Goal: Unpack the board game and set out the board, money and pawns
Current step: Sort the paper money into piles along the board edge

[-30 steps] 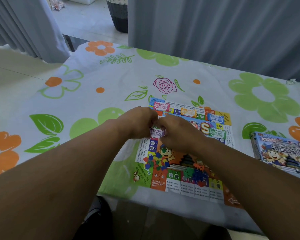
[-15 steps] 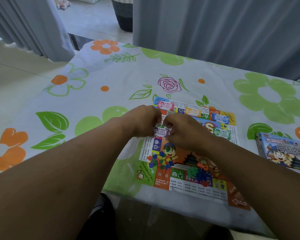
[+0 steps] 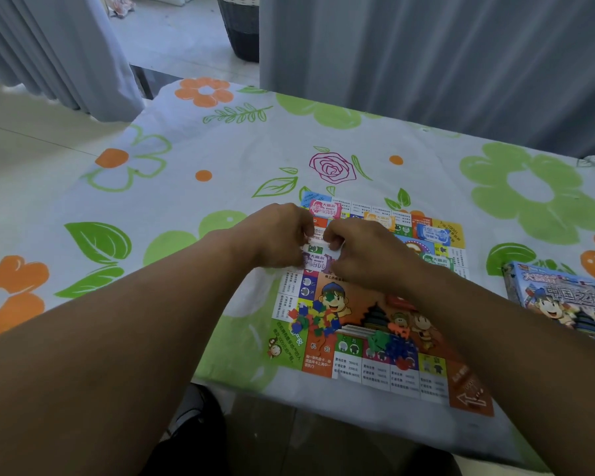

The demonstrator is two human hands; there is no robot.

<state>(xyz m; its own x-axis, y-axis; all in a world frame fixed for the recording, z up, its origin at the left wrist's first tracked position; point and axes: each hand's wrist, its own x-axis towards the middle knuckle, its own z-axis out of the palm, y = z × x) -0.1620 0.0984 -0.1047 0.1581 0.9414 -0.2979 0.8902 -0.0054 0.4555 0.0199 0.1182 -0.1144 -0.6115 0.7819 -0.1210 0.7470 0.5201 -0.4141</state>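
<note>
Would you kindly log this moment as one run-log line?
phase: laying out money | left hand: holds purple notes | right hand: holds them too | board: unfolded | pawns: heaped on board

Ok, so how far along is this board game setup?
Done: the colourful printed game board lies flat on the flowered tablecloth, with a pink money stack, orange money stack, blue money stack and green money stack on its far half. In hand: left hand and right hand both pinch a purple money stack. Left: two heaps of small coloured plastic pieces look unsorted.
</note>
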